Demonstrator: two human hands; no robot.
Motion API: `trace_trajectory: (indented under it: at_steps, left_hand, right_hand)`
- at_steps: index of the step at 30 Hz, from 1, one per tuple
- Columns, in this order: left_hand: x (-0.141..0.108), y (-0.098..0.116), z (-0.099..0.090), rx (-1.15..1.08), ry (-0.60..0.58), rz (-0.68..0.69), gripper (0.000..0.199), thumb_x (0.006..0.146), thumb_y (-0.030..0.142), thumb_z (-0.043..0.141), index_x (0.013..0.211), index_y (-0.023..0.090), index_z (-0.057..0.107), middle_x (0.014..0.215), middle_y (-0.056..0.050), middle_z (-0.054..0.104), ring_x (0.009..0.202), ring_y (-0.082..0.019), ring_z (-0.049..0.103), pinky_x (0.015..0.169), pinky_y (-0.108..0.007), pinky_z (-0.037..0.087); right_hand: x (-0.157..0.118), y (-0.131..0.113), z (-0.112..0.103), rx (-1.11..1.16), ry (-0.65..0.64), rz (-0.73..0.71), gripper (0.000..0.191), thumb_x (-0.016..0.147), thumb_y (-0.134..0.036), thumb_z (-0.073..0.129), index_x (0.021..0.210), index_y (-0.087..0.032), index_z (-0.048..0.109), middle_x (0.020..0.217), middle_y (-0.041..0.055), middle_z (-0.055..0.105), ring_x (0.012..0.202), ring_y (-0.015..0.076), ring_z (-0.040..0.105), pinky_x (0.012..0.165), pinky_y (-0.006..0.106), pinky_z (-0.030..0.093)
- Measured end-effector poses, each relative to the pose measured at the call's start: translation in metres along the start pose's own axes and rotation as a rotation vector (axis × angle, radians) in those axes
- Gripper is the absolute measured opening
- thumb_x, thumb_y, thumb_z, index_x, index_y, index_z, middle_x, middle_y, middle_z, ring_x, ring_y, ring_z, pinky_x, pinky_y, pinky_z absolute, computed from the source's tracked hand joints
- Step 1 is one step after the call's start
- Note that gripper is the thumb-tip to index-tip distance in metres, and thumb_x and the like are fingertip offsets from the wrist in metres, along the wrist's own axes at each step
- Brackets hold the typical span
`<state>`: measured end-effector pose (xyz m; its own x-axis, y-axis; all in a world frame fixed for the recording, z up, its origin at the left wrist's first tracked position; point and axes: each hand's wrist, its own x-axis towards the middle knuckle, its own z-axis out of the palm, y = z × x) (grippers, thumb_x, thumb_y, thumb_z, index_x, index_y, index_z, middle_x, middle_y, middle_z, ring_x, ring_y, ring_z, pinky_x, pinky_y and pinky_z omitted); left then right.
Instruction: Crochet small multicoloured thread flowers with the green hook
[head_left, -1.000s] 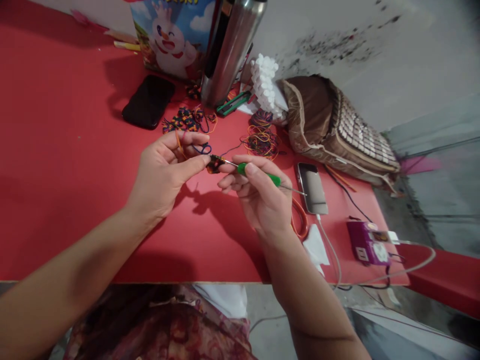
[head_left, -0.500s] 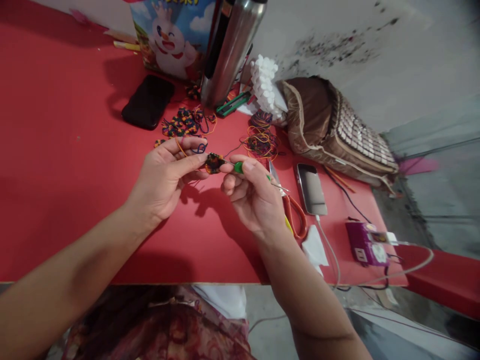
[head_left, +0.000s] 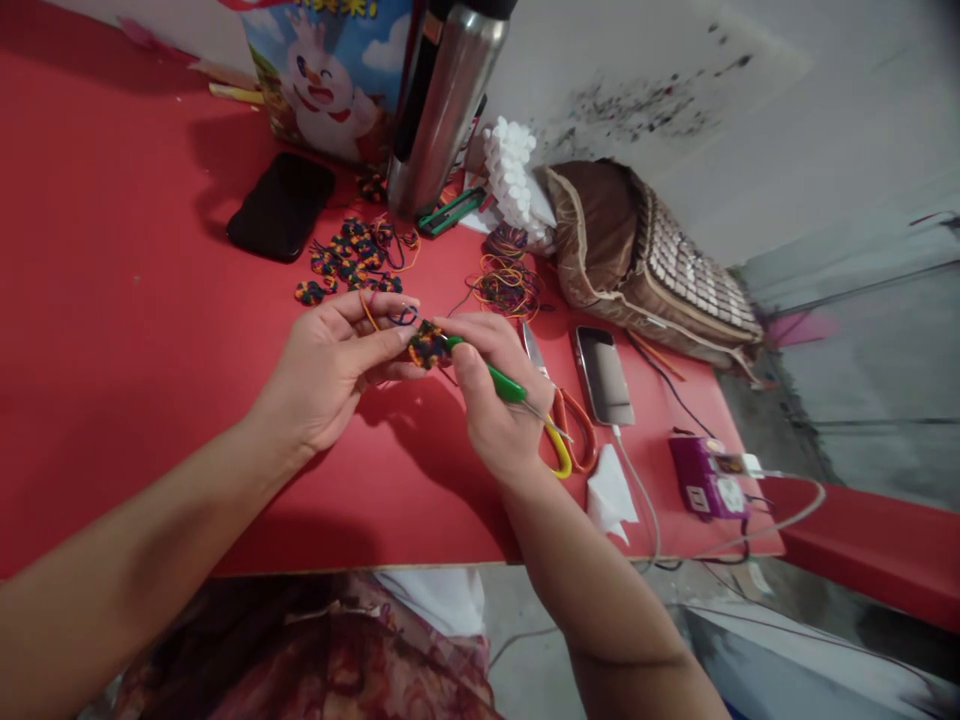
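My left hand (head_left: 334, 365) pinches the edge of a small dark crochet piece (head_left: 429, 345) with orange and green flecks. Orange and blue yarn loops around its raised fingers. In my right hand (head_left: 499, 385) is a crochet hook with a green handle (head_left: 506, 385); its front end meets the crochet piece, and the tip is hidden there. The hook's thin metal rear end sticks out past my palm. Beyond my hands lie several finished-looking crochet pieces (head_left: 352, 250) in the same colours and a loose tangle of yarn (head_left: 510, 285).
Scissors (head_left: 574, 435) with red and yellow handles lie right of my right hand, near a charging phone (head_left: 604, 375) and a crumpled tissue (head_left: 611, 495). Farther back are a black phone (head_left: 281, 205), a steel flask (head_left: 450, 110), a green cutter (head_left: 452, 212), a brown cushion (head_left: 600, 225) and a purple box (head_left: 705, 475).
My right hand has turned, so the green handle now slants down to the right, closer against the piece. The crochet piece shows more of its face. The whole view has shifted slightly.
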<state>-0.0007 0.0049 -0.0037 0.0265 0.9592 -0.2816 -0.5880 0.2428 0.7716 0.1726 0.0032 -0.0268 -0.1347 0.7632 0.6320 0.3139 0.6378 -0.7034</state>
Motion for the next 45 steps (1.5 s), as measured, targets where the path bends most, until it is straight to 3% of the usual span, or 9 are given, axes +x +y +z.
trace_trajectory:
  at_steps: [6,12,15,18,22,29,34,39,45]
  left_hand:
    - [0.000,0.001,-0.002,0.015,-0.034,0.068,0.024,0.076,0.005,0.087,0.098,0.016,0.085,0.077,0.000,0.073,0.064,-0.012,0.074,0.062,-0.022,0.065]
    - [0.004,0.000,-0.004,0.199,-0.044,0.086,0.037,0.072,0.004,0.085,0.107,0.018,0.084,0.096,-0.004,0.079,0.059,-0.013,0.070,0.048,-0.024,0.052]
    - [0.008,-0.004,-0.008,0.346,-0.061,0.069,0.018,0.075,0.011,0.088,0.090,0.019,0.083,0.078,-0.002,0.075,0.050,-0.011,0.059,0.042,-0.023,0.041]
    - [0.008,-0.006,-0.012,0.445,-0.214,0.033,0.019,0.083,0.030,0.091,0.069,0.020,0.082,0.054,0.000,0.059,0.046,-0.010,0.045,0.045,-0.023,0.033]
    - [0.003,0.003,-0.012,0.211,-0.465,-0.041,0.040,0.087,0.050,0.088,0.059,0.021,0.083,0.073,-0.010,0.073,0.056,-0.010,0.048,0.050,-0.025,0.032]
    - [0.005,0.008,-0.009,-0.190,-0.232,-0.065,0.009,0.088,0.044,0.091,0.092,0.036,0.089,0.103,-0.003,0.080,0.055,-0.009,0.036,0.047,-0.023,0.029]
    - [0.004,0.003,-0.007,-0.142,-0.247,-0.068,0.025,0.085,0.038,0.093,0.106,0.026,0.087,0.121,-0.006,0.079,0.057,-0.006,0.040,0.048,-0.024,0.034]
    - [0.001,-0.002,-0.005,-0.131,-0.267,-0.004,0.058,0.068,0.017,0.104,0.121,0.023,0.079,0.107,0.000,0.077,0.067,-0.006,0.061,0.066,-0.020,0.057]
    - [0.001,-0.007,-0.004,-0.026,-0.186,0.120,0.066,0.071,0.005,0.095,0.131,0.023,0.074,0.089,0.004,0.073,0.078,-0.012,0.069,0.069,-0.022,0.060]
  right_hand:
    - [-0.007,0.014,0.003,0.327,-0.021,0.118,0.025,0.113,-0.038,0.062,0.123,-0.035,0.085,0.109,0.0041,0.081,0.085,0.0175,0.076,0.077,0.036,0.067]
    - [-0.003,0.010,0.001,0.447,-0.012,0.224,0.026,0.106,-0.052,0.071,0.109,-0.032,0.087,0.102,0.0044,0.083,0.080,0.0186,0.077,0.066,0.032,0.065]
    - [0.002,0.009,-0.002,0.501,0.004,0.271,0.034,0.102,-0.061,0.072,0.105,-0.030,0.085,0.095,0.0031,0.081,0.062,0.0141,0.068,0.053,0.029,0.058]
    - [0.007,0.014,-0.006,0.565,0.006,0.271,0.030,0.108,-0.059,0.065,0.112,-0.034,0.082,0.082,-0.0015,0.074,0.058,0.0119,0.063,0.053,0.027,0.054]
    - [0.012,0.024,-0.008,0.597,0.065,0.302,0.027,0.108,-0.055,0.066,0.114,-0.034,0.082,0.072,-0.0038,0.067,0.059,0.0116,0.062,0.053,0.025,0.050]
    - [0.003,0.017,0.002,0.519,0.090,0.369,0.033,0.103,-0.059,0.073,0.110,-0.028,0.083,0.078,-0.0012,0.071,0.061,0.0126,0.064,0.056,0.028,0.054]
    - [-0.006,0.011,0.006,0.451,0.020,0.204,0.022,0.110,-0.043,0.069,0.120,-0.034,0.085,0.104,0.0021,0.079,0.070,0.0126,0.070,0.065,0.031,0.060]
    - [-0.003,0.007,0.005,0.257,-0.016,0.019,0.023,0.112,-0.030,0.066,0.125,-0.032,0.085,0.096,0.0012,0.078,0.076,0.0147,0.072,0.083,0.038,0.064]
    - [-0.005,0.005,0.006,0.188,-0.035,-0.044,0.024,0.113,-0.031,0.064,0.131,-0.031,0.081,0.111,0.0048,0.082,0.081,0.0159,0.075,0.085,0.039,0.064]
